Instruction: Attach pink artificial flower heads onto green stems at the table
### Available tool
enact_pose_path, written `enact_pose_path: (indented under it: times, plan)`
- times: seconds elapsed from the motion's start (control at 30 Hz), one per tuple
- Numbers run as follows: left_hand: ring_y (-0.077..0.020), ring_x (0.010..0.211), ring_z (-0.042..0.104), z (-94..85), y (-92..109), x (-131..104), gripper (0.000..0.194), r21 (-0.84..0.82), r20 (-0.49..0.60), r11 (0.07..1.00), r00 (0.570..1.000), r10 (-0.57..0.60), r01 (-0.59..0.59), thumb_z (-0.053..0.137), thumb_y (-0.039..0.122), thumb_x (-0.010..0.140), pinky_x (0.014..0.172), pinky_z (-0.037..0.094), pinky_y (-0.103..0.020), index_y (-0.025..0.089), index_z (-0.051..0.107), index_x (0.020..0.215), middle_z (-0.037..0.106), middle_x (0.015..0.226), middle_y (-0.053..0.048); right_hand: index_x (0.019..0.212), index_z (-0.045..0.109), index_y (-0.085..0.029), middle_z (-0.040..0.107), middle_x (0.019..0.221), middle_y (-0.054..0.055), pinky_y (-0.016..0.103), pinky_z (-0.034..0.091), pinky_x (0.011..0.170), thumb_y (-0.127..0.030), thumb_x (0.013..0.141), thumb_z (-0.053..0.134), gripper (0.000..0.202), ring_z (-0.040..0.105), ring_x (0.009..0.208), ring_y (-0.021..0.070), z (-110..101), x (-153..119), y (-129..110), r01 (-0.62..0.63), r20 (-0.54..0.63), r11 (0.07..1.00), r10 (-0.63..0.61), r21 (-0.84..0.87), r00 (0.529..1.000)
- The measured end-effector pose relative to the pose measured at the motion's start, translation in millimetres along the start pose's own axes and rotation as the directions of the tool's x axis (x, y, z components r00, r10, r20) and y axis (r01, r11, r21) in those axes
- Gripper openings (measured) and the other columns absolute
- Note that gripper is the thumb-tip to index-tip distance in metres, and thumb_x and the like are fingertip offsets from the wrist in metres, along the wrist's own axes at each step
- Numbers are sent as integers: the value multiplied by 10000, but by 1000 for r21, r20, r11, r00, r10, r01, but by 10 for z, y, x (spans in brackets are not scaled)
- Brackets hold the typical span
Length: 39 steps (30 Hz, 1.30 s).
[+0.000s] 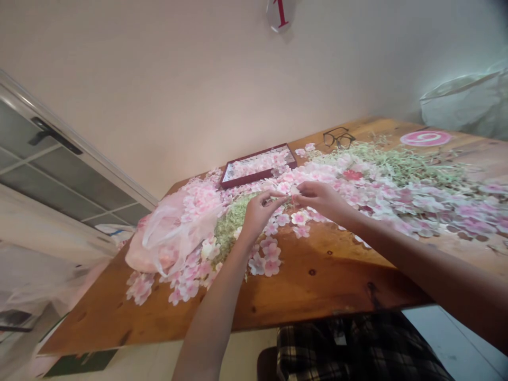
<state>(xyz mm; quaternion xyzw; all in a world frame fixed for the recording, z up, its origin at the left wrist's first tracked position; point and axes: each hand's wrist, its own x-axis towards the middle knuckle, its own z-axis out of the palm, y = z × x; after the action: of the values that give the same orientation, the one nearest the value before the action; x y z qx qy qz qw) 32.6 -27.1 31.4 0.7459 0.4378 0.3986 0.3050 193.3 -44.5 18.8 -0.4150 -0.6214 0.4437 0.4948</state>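
Observation:
My left hand (262,208) and my right hand (317,198) are close together above the wooden table (305,275), fingertips almost meeting. The right fingers pinch a small pale pink petal piece (294,191). The left thumb and fingers are pressed near each other beside it; what they hold, if anything, is too small to name. Loose pink and white flowers (300,217) lie just below the hands. Behind them stands a dark red tray (257,176) with pale pink flowers in it.
A pink mesh bag (159,238) of flowers lies at the left. Green stems (413,164) and many pink flowers (428,203) spread to the right. Glasses (338,139) and a round pink sign (426,138) are at the back. A white bag (462,103) stands beyond the table.

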Motion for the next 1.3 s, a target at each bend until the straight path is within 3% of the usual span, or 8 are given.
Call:
enact_pose_path:
  times: [0.37, 0.57, 0.87, 1.03, 1.1, 1.17, 1.23, 1.3]
  plan:
    - [-85, 559, 437, 40, 27, -28, 283, -3, -2, 1000, 1000, 11, -11, 500, 451, 664, 528, 321, -213, 175, 558, 693, 546, 678, 8, 669, 480, -161, 565, 661, 25, 255, 440, 598, -305, 693, 538, 157, 567, 675, 145, 28, -20, -18, 27, -61, 997, -31, -68, 998]
    - [-96, 611, 469, 72, 19, -33, 251, -61, 33, 998, 999, 10, -8, 500, 415, 678, 557, 342, -206, 165, 521, 677, 541, 697, 3, 690, 487, -161, 551, 673, 22, 280, 454, 667, -337, 709, 519, 180, 566, 708, 145, 42, -16, -11, -25, 10, 999, 25, 37, 1000]
    - [-96, 646, 481, 118, 13, -62, 204, -80, 33, 996, 999, 39, -36, 502, 365, 688, 594, 351, -203, 166, 499, 641, 515, 663, 15, 643, 497, -157, 546, 631, 10, 262, 444, 642, -289, 717, 515, 153, 545, 638, 116, 84, -44, -20, -37, 4, 999, 37, 12, 999]
    - [-118, 700, 510, 7, 22, -31, 207, -27, 126, 1000, 992, -4, 8, 480, 371, 697, 616, 375, -220, 177, 543, 728, 567, 774, -14, 677, 541, -159, 578, 711, 37, 266, 438, 663, -348, 711, 520, 193, 555, 716, 137, -82, 44, 23, -69, 110, 997, 67, 17, 992]
    - [-133, 736, 523, -72, 33, -17, 212, 31, 257, 999, 966, -36, 29, 477, 371, 695, 635, 389, -232, 190, 568, 757, 579, 821, -24, 716, 574, -161, 595, 769, 53, 266, 427, 636, -395, 726, 487, 250, 550, 725, 149, -211, 102, 71, -62, 132, 990, 79, -129, 988]
    - [-142, 743, 535, -132, 37, -8, 209, 98, 443, 995, 894, -59, 18, 478, 369, 691, 645, 401, -240, 204, 593, 750, 590, 829, -27, 728, 598, -165, 604, 771, 53, 267, 403, 597, -415, 725, 477, 277, 541, 688, 154, -315, 149, 143, -25, 79, 923, 59, -383, 995]
    - [-138, 718, 547, -151, 27, -6, 209, 133, 623, 991, 779, -67, -21, 473, 366, 695, 640, 410, -237, 220, 617, 734, 605, 797, -23, 731, 611, -174, 607, 750, 43, 266, 379, 576, -413, 704, 503, 264, 529, 652, 155, -354, 169, 230, 31, 80, 802, 20, -596, 997]
    - [-130, 683, 557, -126, 5, -12, 205, 131, 752, 990, 656, -66, -51, 478, 360, 696, 621, 418, -225, 236, 639, 724, 616, 751, -16, 758, 617, -181, 606, 748, 43, 267, 365, 578, -419, 676, 536, 264, 521, 657, 163, -326, 164, 312, 117, 153, 693, -9, -711, 988]
